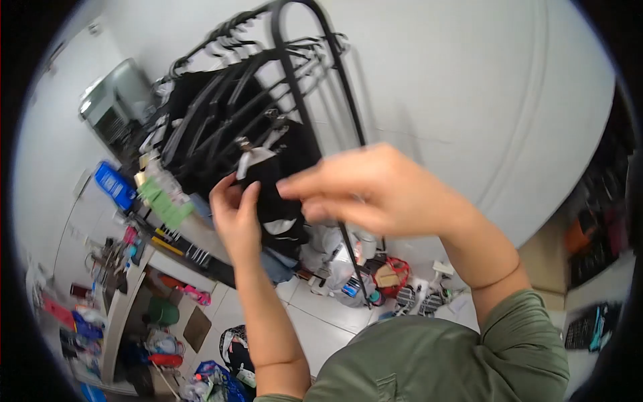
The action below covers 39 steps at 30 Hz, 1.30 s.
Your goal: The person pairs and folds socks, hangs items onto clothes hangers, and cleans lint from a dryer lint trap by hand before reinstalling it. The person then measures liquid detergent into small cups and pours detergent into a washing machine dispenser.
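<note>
A black garment (pixel 266 181) hangs from metal clips on a hanger, with a white tag (pixel 246 164) near its top edge. At its left edge, my left hand (pixel 233 211) has curled fingers and a thumb that lies over the dark cloth. My right hand (pixel 365 191) is blurred by motion in front of the garment's right side. Its fingers point left, with a gap above the thumb, and nothing shows between them. I cannot make out whether the right fingertips touch the cloth.
The black clothes rack (pixel 284 53) holds several dark garments on hangers (pixel 231 47). Plastic bags (pixel 341 268) and a red bag (pixel 395 273) sit at its foot. A cluttered desk (pixel 127 315) stands at left, and a white wall (pixel 469 87) rises behind the rack.
</note>
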Tool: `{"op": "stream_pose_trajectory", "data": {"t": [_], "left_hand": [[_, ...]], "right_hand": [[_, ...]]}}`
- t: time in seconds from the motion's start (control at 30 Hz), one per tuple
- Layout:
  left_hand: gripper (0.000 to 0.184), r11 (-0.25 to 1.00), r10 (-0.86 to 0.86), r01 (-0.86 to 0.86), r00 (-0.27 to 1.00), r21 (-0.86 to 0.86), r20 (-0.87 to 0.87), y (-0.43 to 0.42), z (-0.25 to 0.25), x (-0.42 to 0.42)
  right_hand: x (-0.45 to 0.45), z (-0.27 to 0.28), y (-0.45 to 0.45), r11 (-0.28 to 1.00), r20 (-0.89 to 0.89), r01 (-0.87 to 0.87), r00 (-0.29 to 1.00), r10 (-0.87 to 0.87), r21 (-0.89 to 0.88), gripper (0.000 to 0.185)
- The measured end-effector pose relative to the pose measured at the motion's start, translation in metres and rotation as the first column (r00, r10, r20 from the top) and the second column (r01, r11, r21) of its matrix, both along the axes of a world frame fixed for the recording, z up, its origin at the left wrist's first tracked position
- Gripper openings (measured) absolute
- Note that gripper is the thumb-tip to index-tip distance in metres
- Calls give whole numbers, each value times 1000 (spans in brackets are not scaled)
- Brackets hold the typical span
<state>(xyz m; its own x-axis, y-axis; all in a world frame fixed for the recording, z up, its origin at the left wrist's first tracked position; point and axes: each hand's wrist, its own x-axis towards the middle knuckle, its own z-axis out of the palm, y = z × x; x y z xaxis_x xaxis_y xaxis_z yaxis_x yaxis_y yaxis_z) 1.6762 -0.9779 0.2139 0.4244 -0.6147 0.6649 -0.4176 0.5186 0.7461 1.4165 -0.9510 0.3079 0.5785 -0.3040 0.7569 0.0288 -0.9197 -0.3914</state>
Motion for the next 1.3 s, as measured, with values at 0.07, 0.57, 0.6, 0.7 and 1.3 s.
{"op": "stream_pose_trajectory", "data": {"t": [0.07, 0.57, 0.6, 0.7, 1.3], "left_hand": [[33, 985, 172, -174, 980, 9, 100, 20, -9, -11], [28, -470, -709, 754, -13, 458, -705, 156, -191, -388], [26, -574, -655, 709, -98, 410, -749, 176, -185, -424], [24, -709, -521, 644, -200, 289, -830, 238, -166, -517], [10, -831, -502, 513, -524, 215, -688, 387, -189, -894]], "right_hand": [[-50, -45, 8, 952, -57, -103, 991, 125, 287, 26], [-238, -254, 316, 285, -418, 959, 258, -871, -1, 13], [-255, -248, 331, 245, -498, 967, 177, -849, -73, 10], [-308, -248, 380, 113, -592, 945, -96, -800, -306, 13], [-604, -246, 533, -77, -768, 882, -445, -461, -465, 37]]}}
